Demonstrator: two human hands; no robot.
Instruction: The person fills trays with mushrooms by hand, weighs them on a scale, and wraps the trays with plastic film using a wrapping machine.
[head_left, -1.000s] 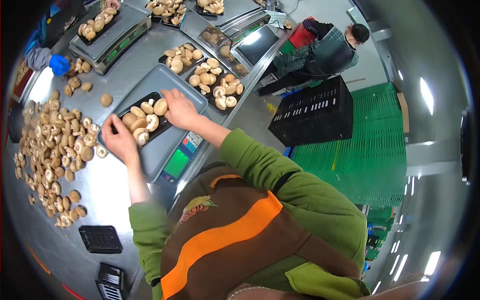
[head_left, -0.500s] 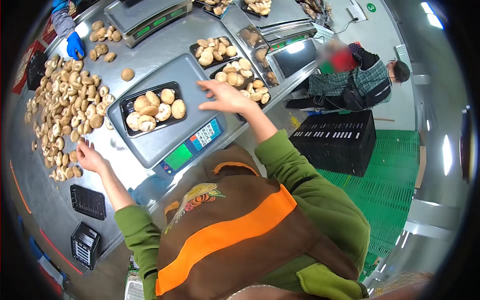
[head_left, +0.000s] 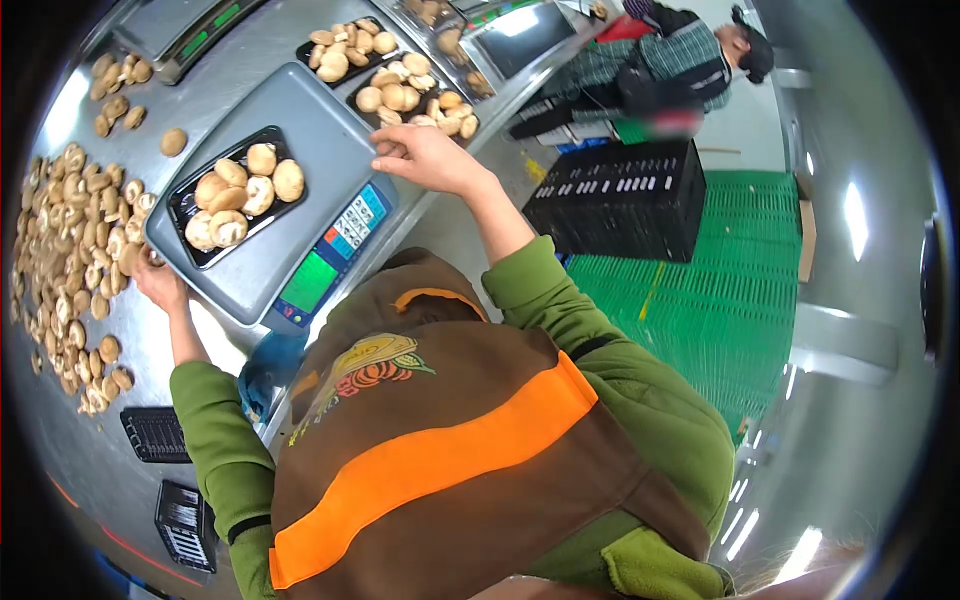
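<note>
My left hand (head_left: pixel 160 284) is at the right edge of a large pile of brown-capped mushrooms (head_left: pixel 75 290), its fingers bent in against a mushroom (head_left: pixel 129 259); part of this grip is hidden. Beside it is a digital scale with a grey pan (head_left: pixel 325 130) and a lit green display (head_left: pixel 310 281). On the pan sits a black plastic tray (head_left: pixel 205 259) holding several mushrooms (head_left: pixel 259 193), some with pale undersides up. Over the pan's right edge, my right hand (head_left: pixel 428 160) is loosely bent, fingers apart, with nothing in it.
Filled mushroom trays (head_left: pixel 345 48) stand behind the scale. Black trays (head_left: pixel 155 434) lie at the lower left, one tilted (head_left: pixel 186 525). A second scale (head_left: pixel 185 35) is at the far left. To the right are a black crate (head_left: pixel 625 200), green slatted flooring (head_left: pixel 735 280) and another person (head_left: pixel 660 60).
The view has shifted right. My left hand has moved toward the scale's edge and in against a mushroom. My right hand has come down along the pan's right edge. The blue-gloved hand is out of view.
</note>
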